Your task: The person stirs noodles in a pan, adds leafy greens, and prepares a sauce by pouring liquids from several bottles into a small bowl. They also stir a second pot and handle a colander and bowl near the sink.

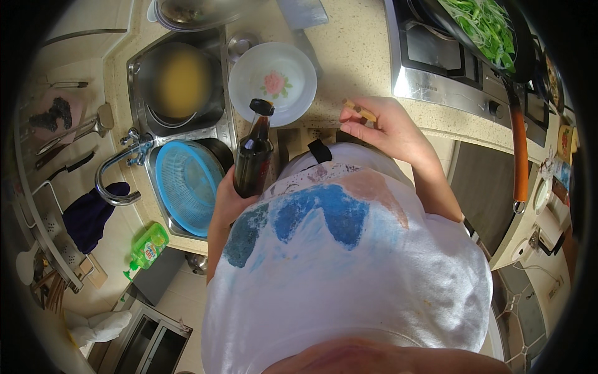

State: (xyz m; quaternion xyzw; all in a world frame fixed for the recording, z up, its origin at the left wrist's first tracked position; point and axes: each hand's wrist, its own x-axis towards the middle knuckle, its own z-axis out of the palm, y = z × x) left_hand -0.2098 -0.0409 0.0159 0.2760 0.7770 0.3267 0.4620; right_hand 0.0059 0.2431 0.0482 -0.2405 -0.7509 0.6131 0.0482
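Observation:
My left hand (pixel 230 198) is wrapped around the lower part of a dark glass sauce bottle (pixel 253 161), which stands nearly upright in front of my shirt. A black cap (pixel 261 107) tops its neck, overlapping the near rim of a white bowl (pixel 294 100) with a pink flower inside. Over the counter's front edge, my right hand (pixel 392 128) pinches a small tan piece (pixel 359 111) between thumb and fingers; what it is cannot be made out.
Left of the bowl, a steel double sink (pixel 181 133) holds a blue plastic colander (pixel 189 187) and a round vessel with a blurred yellow patch. A faucet (pixel 117 173) arches beside it. At right, a wok (pixel 476 44) of leafy greens sits on the gas stove (pixel 439 93), its orange handle (pixel 519 154) jutting toward me.

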